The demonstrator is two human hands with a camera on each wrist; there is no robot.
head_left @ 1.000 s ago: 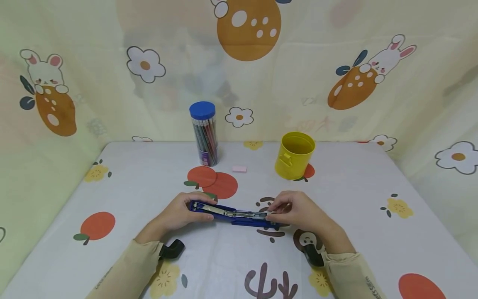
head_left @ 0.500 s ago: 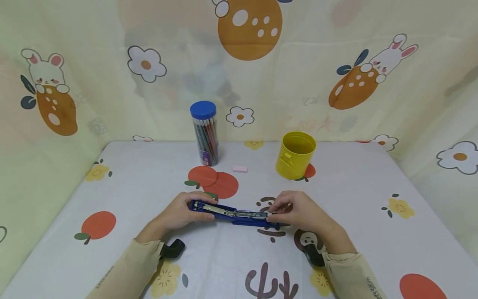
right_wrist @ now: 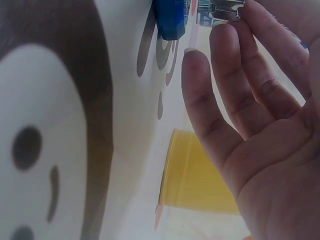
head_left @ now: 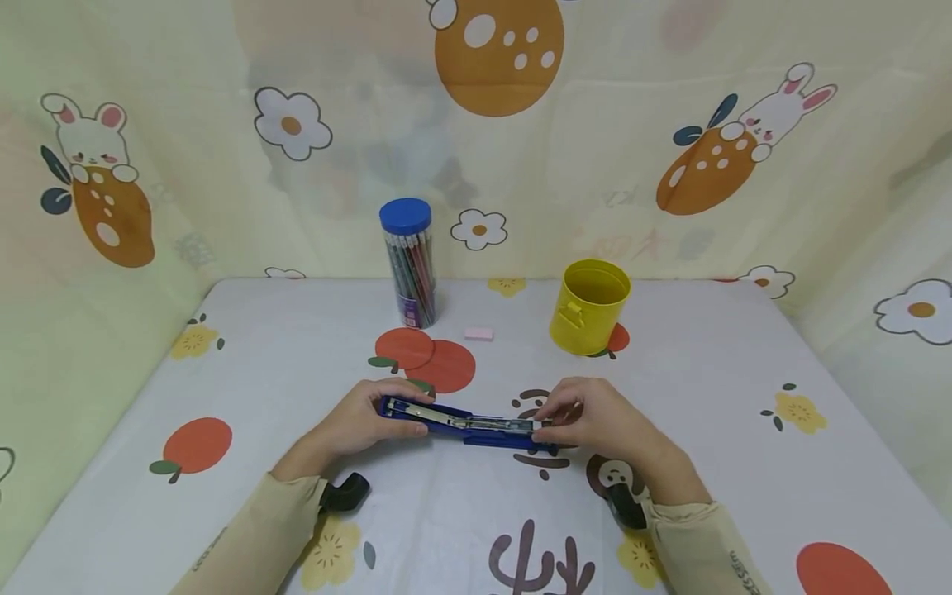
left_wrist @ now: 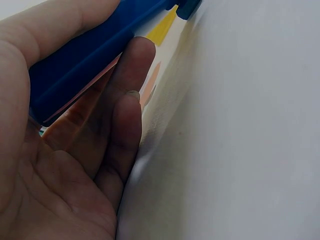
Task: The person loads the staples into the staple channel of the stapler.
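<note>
A blue stapler [head_left: 500,441] lies opened out in the middle of the table, its metal inside facing up in the head view. Its left end is gripped by my left hand [head_left: 360,426], thumb on the near side and fingers on the far side. At the other end, my right hand [head_left: 598,421] pinches the metal rail with thumb and fingertips. Close up in the left wrist view, the blue body [left_wrist: 75,70] runs between thumb and fingers. From the right wrist, shiny metal [right_wrist: 227,9] shows at the fingertips, next to the blue base end [right_wrist: 171,22].
Behind the hands stand a clear jar of pencils [head_left: 409,268] with a blue lid and a yellow bucket [head_left: 587,318]. A small pink eraser [head_left: 479,335] lies between them. Patterned cloth covers the table [head_left: 297,330] and hangs behind it as a curtain [head_left: 357,165].
Both hands keep the same hold on the stapler, and it stays in place. The whole head view shifts only very slightly.
</note>
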